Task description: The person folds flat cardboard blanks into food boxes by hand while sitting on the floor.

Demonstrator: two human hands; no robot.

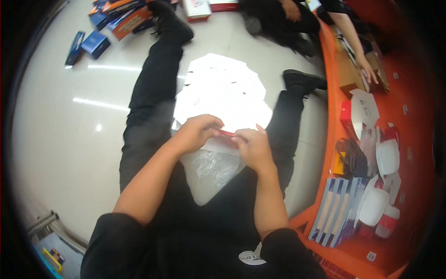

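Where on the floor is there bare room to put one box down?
Widest bare floor: left of the left leg, below the blue boxes. A narrower strip lies between the right leg and the orange shelf. Crowded: between the legs, with the white pile and clear plastic; also the shelf.

Left hand (196,133), right hand (254,147), 1 red strip (226,133) (held)

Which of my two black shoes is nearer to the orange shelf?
Your right shoe, close to the orange shelf; your left shoe is farther, beside the blue and orange boxes.
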